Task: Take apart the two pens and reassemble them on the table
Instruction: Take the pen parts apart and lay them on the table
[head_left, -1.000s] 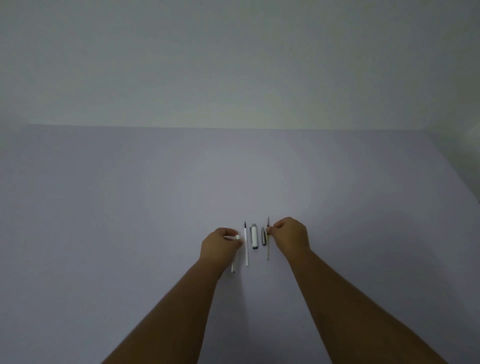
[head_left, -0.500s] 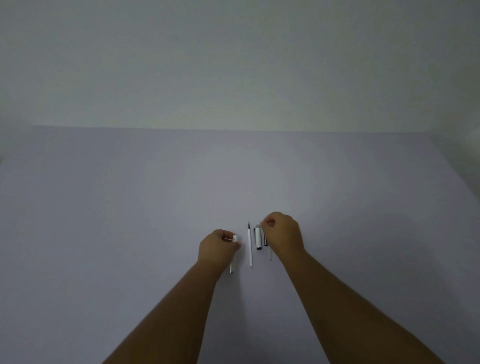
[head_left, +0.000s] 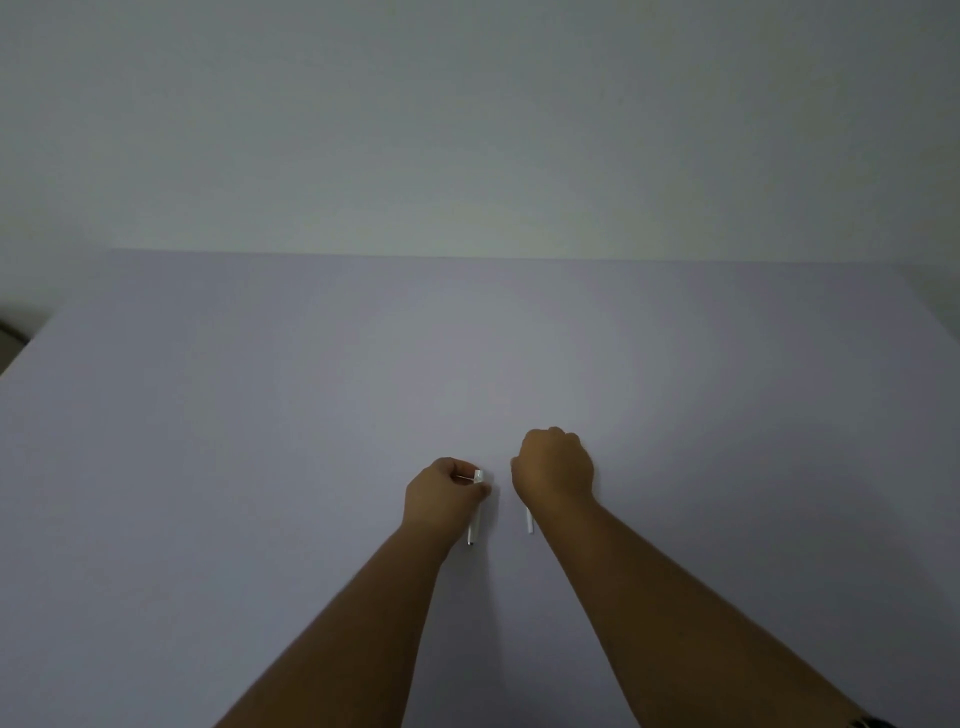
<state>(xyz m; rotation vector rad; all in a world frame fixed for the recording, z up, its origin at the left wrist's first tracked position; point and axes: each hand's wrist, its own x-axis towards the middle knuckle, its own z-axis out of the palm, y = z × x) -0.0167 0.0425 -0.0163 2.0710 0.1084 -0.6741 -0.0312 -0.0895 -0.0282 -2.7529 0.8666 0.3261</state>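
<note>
I looked down at a wide, pale lilac table (head_left: 260, 467) set against a plain, dim wall (head_left: 467, 130), with both of my bare forearms reaching forward from the bottom of the view. My left hand (head_left: 441, 496) rested near the middle of the table, curled into a loose fist, its thumb and fingers closed around a small white pen piece (head_left: 477, 475) whose blunt end poked out to the right of my knuckles. Just below that hand, a white pen barrel (head_left: 474, 527) lay on the table pointing toward me, its upper part hidden under my hand, so I could not tell whether my fingers gripped it as well. My right hand (head_left: 553, 470) sat just beside the left, slightly farther away from me, knuckles up and fingers tucked under in a closed fist. It covered the spot between the two hands, and I could not tell what it held inside. Only the near end of a thin white pen tube (head_left: 529, 521) showed from under the heel of that hand, lying on the table and slanting toward me. The two hands were near each other but not touching, with a narrow strip of bare table between them
</note>
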